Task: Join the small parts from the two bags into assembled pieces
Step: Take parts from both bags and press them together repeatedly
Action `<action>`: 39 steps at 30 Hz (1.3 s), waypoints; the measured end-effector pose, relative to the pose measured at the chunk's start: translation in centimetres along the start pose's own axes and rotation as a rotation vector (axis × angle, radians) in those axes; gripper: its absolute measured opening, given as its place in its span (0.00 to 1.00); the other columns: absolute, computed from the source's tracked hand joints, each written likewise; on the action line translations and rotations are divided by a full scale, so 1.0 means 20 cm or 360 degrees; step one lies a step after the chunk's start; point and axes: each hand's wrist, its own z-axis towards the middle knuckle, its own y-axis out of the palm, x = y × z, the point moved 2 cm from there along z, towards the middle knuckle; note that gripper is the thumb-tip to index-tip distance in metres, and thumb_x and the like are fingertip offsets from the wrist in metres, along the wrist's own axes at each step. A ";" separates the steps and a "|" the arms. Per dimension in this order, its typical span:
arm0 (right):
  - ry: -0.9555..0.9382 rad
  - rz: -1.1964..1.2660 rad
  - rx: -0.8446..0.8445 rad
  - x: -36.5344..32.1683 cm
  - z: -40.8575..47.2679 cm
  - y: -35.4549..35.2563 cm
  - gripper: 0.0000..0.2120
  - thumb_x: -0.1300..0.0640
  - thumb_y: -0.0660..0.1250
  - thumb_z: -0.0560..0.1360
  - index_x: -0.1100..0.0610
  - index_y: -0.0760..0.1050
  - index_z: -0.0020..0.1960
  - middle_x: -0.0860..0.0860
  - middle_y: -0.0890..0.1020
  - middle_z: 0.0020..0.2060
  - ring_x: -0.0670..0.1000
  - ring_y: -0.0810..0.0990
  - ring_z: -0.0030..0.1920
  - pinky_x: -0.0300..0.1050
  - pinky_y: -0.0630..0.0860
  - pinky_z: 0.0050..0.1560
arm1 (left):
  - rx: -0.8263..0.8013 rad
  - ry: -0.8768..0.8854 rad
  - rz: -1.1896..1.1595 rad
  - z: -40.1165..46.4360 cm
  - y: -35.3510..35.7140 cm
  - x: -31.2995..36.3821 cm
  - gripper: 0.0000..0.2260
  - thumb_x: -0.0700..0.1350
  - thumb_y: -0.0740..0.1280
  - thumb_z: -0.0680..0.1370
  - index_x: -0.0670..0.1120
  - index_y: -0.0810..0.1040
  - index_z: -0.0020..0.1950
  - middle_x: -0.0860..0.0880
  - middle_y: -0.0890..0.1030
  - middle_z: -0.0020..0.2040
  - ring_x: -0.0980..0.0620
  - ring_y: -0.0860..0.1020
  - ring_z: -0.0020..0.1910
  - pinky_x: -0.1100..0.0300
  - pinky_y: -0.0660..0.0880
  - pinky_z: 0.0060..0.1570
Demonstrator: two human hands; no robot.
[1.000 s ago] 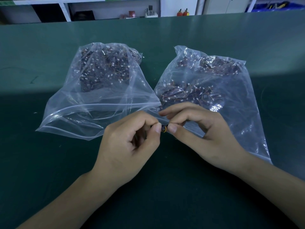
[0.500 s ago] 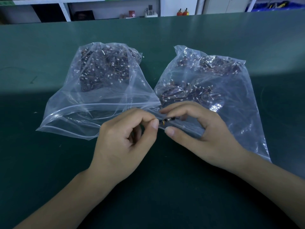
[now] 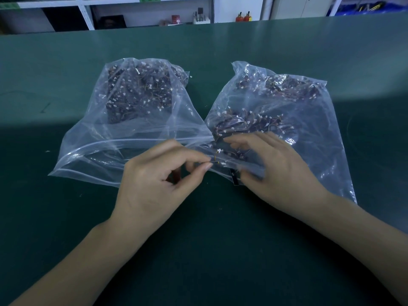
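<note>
L hand (image 3: 159, 184) pinches wire lead (image 3: 216, 159) w/ white connector, steadying it for mating; R hand (image 3: 276, 166), fingers loosely spread, nothing gripped, reaches into R bag (image 3: 309, 129) mouth, prob. for 2nd part.

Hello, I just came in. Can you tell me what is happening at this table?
A person is working at a green table with two clear plastic bags, the left bag and the right bag, both full of small wired parts. The left hand pinches a small wired part with a white connector. The right hand reaches over the mouth of the right bag, near a small black piece; it is blurred, so its grip is unclear.
</note>
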 end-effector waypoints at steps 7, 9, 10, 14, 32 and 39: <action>0.0052 0.0166 0.0272 -0.01 -0.01 -0.06 0.15 0.64 0.69 0.76 0.46 0.77 0.55 0.37 0.80 0.49 0.44 0.79 0.52 0.43 0.77 0.51 | -0.0243 0.0085 -0.0004 -0.02 0.04 -0.01 0.02 0.43 0.75 0.80 0.47 0.88 0.51 0.56 0.83 0.44 0.54 0.82 0.39 0.60 0.77 0.37; 0.0031 0.0178 0.0266 -0.01 -0.01 -0.06 0.12 0.64 0.67 0.76 0.47 0.75 0.52 0.40 0.82 0.51 0.46 0.79 0.53 0.52 0.78 0.49 | -0.0230 0.0061 0.0079 -0.02 0.05 -0.02 0.02 0.44 0.75 0.80 0.48 0.88 0.50 0.58 0.82 0.44 0.54 0.81 0.38 0.56 0.78 0.35; -0.0005 0.0174 0.0258 -0.02 -0.01 -0.06 0.12 0.65 0.67 0.77 0.48 0.75 0.51 0.41 0.82 0.52 0.48 0.79 0.54 0.54 0.78 0.48 | -0.0198 0.0054 0.0140 -0.01 0.06 -0.02 0.02 0.44 0.75 0.80 0.49 0.88 0.50 0.59 0.82 0.43 0.55 0.79 0.36 0.54 0.77 0.34; -0.0218 0.0038 0.0237 -0.02 -0.02 -0.04 0.13 0.72 0.70 0.76 0.54 0.82 0.43 0.47 0.83 0.57 0.53 0.79 0.53 0.54 0.76 0.53 | -0.0164 0.0058 0.0542 0.03 0.09 -0.01 0.03 0.44 0.77 0.79 0.52 0.88 0.47 0.57 0.82 0.39 0.54 0.78 0.34 0.53 0.77 0.30; 0.0021 -0.0635 -0.0158 0.01 -0.03 -0.05 0.16 0.60 0.71 0.74 0.50 0.87 0.60 0.58 0.77 0.74 0.61 0.76 0.71 0.61 0.69 0.72 | -0.0519 -0.0217 0.0804 0.00 0.12 -0.02 0.15 0.62 0.62 0.83 0.63 0.84 0.63 0.60 0.84 0.39 0.53 0.84 0.42 0.59 0.70 0.35; -0.0198 -0.0298 -0.0026 -0.05 -0.02 -0.05 0.17 0.63 0.68 0.75 0.48 0.88 0.57 0.54 0.78 0.72 0.58 0.75 0.71 0.59 0.67 0.76 | -0.0619 -0.0277 0.0874 0.00 0.12 -0.02 0.15 0.63 0.60 0.84 0.64 0.81 0.64 0.59 0.83 0.42 0.55 0.83 0.44 0.57 0.75 0.38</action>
